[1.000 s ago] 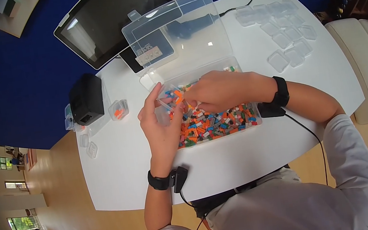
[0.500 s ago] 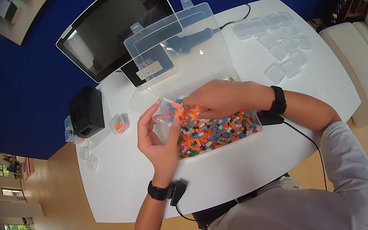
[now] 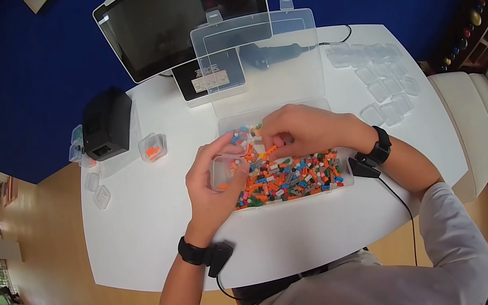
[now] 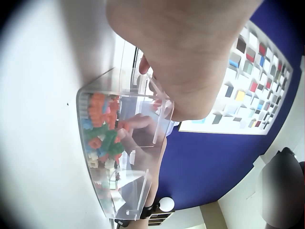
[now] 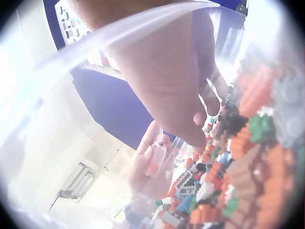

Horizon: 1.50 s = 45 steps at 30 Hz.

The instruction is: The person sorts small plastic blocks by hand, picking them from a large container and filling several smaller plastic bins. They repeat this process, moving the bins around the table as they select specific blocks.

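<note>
A large clear plastic box (image 3: 349,178) full of small building bricks in many colours stands on the table, its lid (image 3: 299,75) raised at the back. Over its left end my left hand (image 3: 208,186) holds a small clear container (image 3: 220,170) between thumb and fingers, with some orange showing in it. My right hand (image 3: 313,131) reaches over the bricks from the other side. Its thumb and fingertips pinch an orange brick (image 3: 271,149), close beside the container. Through the box wall in the left wrist view, the right fingertips (image 4: 125,130) show just above the bricks.
To the left, another small container (image 3: 153,147) holds orange bricks, near a black device (image 3: 106,124). Several clear containers (image 3: 381,91) stand at the right back. A monitor (image 3: 187,22) rises behind the lid. Two loose clear lids (image 3: 102,198) lie at the left edge.
The head view has shifted. My left hand still holds the small container, which has turned so its side faces me more. The right hand has stayed over the bricks, fingertips now on an orange brick.
</note>
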{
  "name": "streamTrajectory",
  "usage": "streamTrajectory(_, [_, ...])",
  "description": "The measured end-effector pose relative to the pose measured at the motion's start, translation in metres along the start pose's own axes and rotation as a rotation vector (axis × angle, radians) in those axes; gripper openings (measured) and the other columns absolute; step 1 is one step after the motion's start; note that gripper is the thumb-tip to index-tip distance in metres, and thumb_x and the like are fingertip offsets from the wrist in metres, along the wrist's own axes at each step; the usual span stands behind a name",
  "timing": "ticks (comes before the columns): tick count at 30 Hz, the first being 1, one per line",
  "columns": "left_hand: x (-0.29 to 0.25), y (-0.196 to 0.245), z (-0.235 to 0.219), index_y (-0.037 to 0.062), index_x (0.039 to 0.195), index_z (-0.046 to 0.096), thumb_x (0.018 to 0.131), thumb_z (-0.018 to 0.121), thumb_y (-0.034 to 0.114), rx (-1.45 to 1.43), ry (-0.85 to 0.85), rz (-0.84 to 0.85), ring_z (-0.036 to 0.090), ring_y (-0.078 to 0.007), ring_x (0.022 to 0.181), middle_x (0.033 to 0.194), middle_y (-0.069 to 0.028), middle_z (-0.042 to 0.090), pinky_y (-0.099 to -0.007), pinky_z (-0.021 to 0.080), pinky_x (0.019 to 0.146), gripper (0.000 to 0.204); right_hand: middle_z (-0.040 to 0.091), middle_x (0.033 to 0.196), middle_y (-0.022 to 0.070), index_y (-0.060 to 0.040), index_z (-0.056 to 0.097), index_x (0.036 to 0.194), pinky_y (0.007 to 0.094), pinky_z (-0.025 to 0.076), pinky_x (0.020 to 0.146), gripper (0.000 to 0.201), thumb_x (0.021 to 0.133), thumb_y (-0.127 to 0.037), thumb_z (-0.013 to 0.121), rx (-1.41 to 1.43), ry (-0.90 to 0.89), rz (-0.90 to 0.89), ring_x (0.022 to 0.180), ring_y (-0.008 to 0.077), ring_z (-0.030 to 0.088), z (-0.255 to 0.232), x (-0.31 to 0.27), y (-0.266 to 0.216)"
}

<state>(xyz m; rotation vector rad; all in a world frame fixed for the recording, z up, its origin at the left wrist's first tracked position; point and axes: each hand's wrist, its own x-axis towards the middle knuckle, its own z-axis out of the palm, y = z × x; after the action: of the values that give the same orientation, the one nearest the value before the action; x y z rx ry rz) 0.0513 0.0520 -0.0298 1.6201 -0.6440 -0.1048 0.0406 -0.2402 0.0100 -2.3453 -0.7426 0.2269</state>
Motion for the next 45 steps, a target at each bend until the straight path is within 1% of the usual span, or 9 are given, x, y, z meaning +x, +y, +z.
streamTrajectory(2, [0.004,0.002,-0.005,0.0026,0.163,0.064,0.093,0.089,0.004,0.15,-0.105,0.159,0.067,-0.0224,0.13,0.135,-0.013,0.077,-0.0394,0.054,0.116,0.075,0.068,0.088,0.0076,-0.0033,0.079,0.103,0.037,0.056,0.07,0.016,0.095,-0.008,0.092,0.048,0.012,-0.058,0.077,0.023,0.068,-0.001,-0.001,0.005])
streamTrajectory(5, [0.004,0.018,-0.005,0.0061,0.169,0.059,0.089,0.095,0.01,0.416,-0.192,0.332,0.058,-0.0282,0.139,0.136,-0.0127,0.075,-0.0451,0.045,0.124,0.088,0.069,0.091,0.0081,-0.0036,0.082,0.107,0.0367,0.058,0.073,0.014,0.096,-0.007,0.09,0.081,0.013,-0.065,0.078,0.0235,0.069,-0.009,-0.003,0.001])
streamTrajectory(11, [-0.005,0.014,-0.001,0.0124,0.174,0.054,0.088,0.101,0.027,0.491,-0.234,0.219,0.048,-0.0368,0.145,0.151,-0.0123,0.068,-0.0514,0.038,0.126,0.099,0.072,0.093,0.011,-0.0005,0.075,0.096,0.0415,0.058,0.075,0.018,0.098,-0.014,0.086,-0.037,0.089,-0.057,0.083,0.0282,0.073,-0.033,-0.014,-0.038])
streamTrajectory(15, [0.0,0.015,-0.003,0.014,0.174,0.055,0.087,0.101,0.028,0.448,-0.283,0.283,0.049,-0.0367,0.145,0.152,-0.012,0.067,-0.0509,0.036,0.127,0.099,0.071,0.093,0.0113,-0.0009,0.073,0.096,0.0438,0.057,0.076,0.019,0.098,-0.016,0.085,-0.18,0.075,-0.057,0.085,0.031,0.074,-0.032,-0.017,-0.04])
streamTrajectory(17, [-0.003,0.011,-0.003,0.0131,0.173,0.058,0.086,0.1,0.019,0.418,-0.241,0.22,0.051,-0.0272,0.147,0.151,-0.0087,0.074,-0.0455,0.03,0.129,0.097,0.071,0.092,0.0109,-0.0014,0.073,0.096,0.0451,0.056,0.076,0.019,0.098,-0.017,0.083,-0.177,0.08,-0.026,0.085,0.0331,0.073,-0.035,-0.018,-0.04])
streamTrajectory(33, [-0.002,0.013,-0.001,0.0155,0.171,0.061,0.086,0.098,0.013,0.46,-0.237,0.205,0.055,-0.0318,0.14,0.148,-0.0103,0.071,-0.0467,0.037,0.127,0.093,0.076,0.106,0.0126,-0.0045,0.076,0.11,0.0433,0.062,0.081,0.009,0.106,-0.011,0.08,-0.085,0.173,-0.163,0.094,0.0323,0.079,-0.022,-0.013,-0.033])
streamTrajectory(35, [-0.002,0.014,-0.001,0.0147,0.173,0.059,0.086,0.098,0.012,0.477,-0.232,0.212,0.058,-0.0297,0.14,0.149,-0.0098,0.074,-0.0462,0.035,0.127,0.095,0.077,0.106,0.0138,-0.0011,0.076,0.111,0.0469,0.061,0.087,0.013,0.103,-0.01,0.079,-0.071,0.093,0.003,0.098,0.0349,0.077,-0.028,-0.013,-0.031])
streamTrajectory(41, [-0.002,0.013,-0.001,0.0122,0.174,0.056,0.085,0.096,0.009,0.473,-0.233,0.216,0.066,-0.0241,0.139,0.153,-0.0082,0.078,-0.0445,0.031,0.129,0.098,0.076,0.108,0.0078,-0.0061,0.078,0.111,0.0451,0.053,0.106,0.019,0.1,-0.018,0.087,-0.377,0.14,-0.167,0.111,0.0306,0.074,-0.002,-0.015,0.003])
streamTrajectory(45, [-0.001,0.015,-0.001,0.0119,0.175,0.055,0.084,0.094,0.005,0.457,-0.231,0.179,0.066,-0.0244,0.141,0.154,-0.0081,0.078,-0.0438,0.031,0.129,0.099,0.075,0.109,0.0058,-0.0085,0.078,0.112,0.044,0.05,0.11,0.019,0.099,-0.019,0.088,-0.375,0.088,-0.124,0.115,0.0285,0.073,-0.002,-0.01,0.001])
